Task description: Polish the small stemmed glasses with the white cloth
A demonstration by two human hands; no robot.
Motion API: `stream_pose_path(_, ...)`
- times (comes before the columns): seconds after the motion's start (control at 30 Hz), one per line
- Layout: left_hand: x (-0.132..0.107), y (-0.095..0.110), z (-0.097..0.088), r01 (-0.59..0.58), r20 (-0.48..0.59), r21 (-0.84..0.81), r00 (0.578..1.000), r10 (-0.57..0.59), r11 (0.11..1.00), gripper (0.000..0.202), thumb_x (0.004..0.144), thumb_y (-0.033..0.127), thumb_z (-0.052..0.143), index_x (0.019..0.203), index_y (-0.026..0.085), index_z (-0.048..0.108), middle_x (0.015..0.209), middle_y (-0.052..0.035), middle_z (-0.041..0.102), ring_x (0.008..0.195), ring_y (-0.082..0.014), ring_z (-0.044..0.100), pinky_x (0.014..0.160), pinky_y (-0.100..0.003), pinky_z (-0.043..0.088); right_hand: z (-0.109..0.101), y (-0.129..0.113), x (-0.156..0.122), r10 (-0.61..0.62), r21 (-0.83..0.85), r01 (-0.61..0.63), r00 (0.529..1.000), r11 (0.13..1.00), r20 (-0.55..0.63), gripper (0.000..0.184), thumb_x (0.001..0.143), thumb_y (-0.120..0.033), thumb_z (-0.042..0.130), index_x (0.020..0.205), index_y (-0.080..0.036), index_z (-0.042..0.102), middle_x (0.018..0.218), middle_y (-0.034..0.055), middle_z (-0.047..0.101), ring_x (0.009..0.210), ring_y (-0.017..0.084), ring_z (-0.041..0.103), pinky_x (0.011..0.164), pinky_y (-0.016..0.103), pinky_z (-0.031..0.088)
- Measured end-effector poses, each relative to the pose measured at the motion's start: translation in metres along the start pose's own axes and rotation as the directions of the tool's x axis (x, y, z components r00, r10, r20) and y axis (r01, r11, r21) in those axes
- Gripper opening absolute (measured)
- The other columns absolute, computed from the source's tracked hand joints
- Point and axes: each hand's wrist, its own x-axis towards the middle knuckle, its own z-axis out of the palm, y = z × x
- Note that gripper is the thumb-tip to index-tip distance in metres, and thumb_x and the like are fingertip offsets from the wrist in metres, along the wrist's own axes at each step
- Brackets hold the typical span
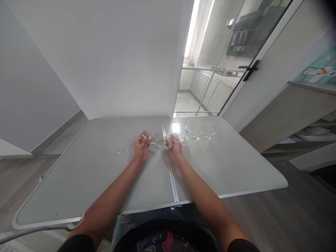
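Observation:
My left hand is closed around the bowl of a clear wine glass. The glass lies tilted almost sideways, its stem pointing right. My right hand grips a crumpled pale cloth against the foot of that glass, so the foot is partly hidden. Both hands are just above the middle of the table. To the right of the cloth, three stemmed glasses stand upright in a row: a near one, a middle one and an outer one.
Left of my hands stands more clear stemware, too faint to count. A metal seam runs across the folding table. Behind the table rise a white wall and a glass door. Shelving is at right.

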Motion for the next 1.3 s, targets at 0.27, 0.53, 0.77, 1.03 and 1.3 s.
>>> stream_pose_path(0.27, 0.000, -0.007, 0.001, -0.117, -0.135, 0.030, 0.984, 0.120, 0.993, 0.053, 0.073, 0.040, 0.084, 0.118, 0.029, 0.059, 0.123, -0.0036, 0.059, 0.123, -0.0179, 0.059, 0.112, -0.037, 0.044, 0.010, 0.008, -0.012, -0.069, -0.047, 0.083, 0.966, 0.995, 0.249, 0.036, 0.080, -0.032, 0.062, 0.115, -0.027, 0.058, 0.124, 0.0033, 0.064, 0.106, 0.019, 0.062, 0.086, 0.032, 0.051)
stream_pose_path(0.53, -0.017, -0.017, 0.018, 0.071, 0.108, 0.021, 0.992, -0.073, 0.997, 0.060, 0.071, 0.040, 0.086, 0.121, 0.027, 0.055, 0.128, -0.0088, 0.065, 0.116, -0.0223, 0.064, 0.104, -0.042, 0.048, 0.021, 0.011, -0.018, -0.126, -0.016, 0.133, 0.962, 0.991, 0.242, 0.043, 0.080, -0.046, 0.071, 0.113, -0.020, 0.063, 0.115, 0.0089, 0.069, 0.104, 0.022, 0.064, 0.090, 0.035, 0.051)
stream_pose_path(0.77, -0.022, -0.021, 0.019, 0.021, -0.018, 0.189, 1.000, -0.018, 0.982, 0.030, 0.069, 0.031, 0.087, 0.090, 0.018, 0.070, 0.093, -0.0061, 0.075, 0.091, -0.0206, 0.071, 0.094, -0.039, 0.051, 0.018, 0.021, -0.013, 0.008, -0.056, 0.002, 0.983, 0.998, 0.184, 0.040, 0.079, -0.053, 0.069, 0.099, -0.019, 0.066, 0.094, 0.0052, 0.071, 0.091, 0.021, 0.064, 0.082, 0.032, 0.052)
stream_pose_path(1.03, -0.014, -0.016, 0.016, -0.036, -0.171, 0.166, 0.983, 0.064, 0.986, 0.028, 0.065, 0.028, 0.088, 0.081, 0.017, 0.069, 0.093, -0.0061, 0.075, 0.088, -0.0205, 0.071, 0.087, -0.039, 0.055, 0.020, 0.022, -0.022, 0.038, -0.104, -0.001, 0.934, 0.995, 0.355, 0.043, 0.079, -0.049, 0.070, 0.114, -0.024, 0.066, 0.106, 0.0030, 0.071, 0.101, 0.020, 0.063, 0.085, 0.030, 0.052)
stream_pose_path(1.3, -0.014, -0.015, 0.015, -0.019, -0.141, 0.149, 0.989, 0.040, 0.989, 0.031, 0.066, 0.030, 0.088, 0.085, 0.019, 0.066, 0.099, -0.0047, 0.075, 0.092, -0.0193, 0.071, 0.091, -0.039, 0.054, 0.015, 0.032, -0.010, 0.181, -0.086, -0.163, 0.939, 0.983, 0.294, 0.047, 0.077, -0.061, 0.071, 0.097, -0.018, 0.069, 0.087, 0.0056, 0.070, 0.079, 0.018, 0.064, 0.068, 0.029, 0.051)
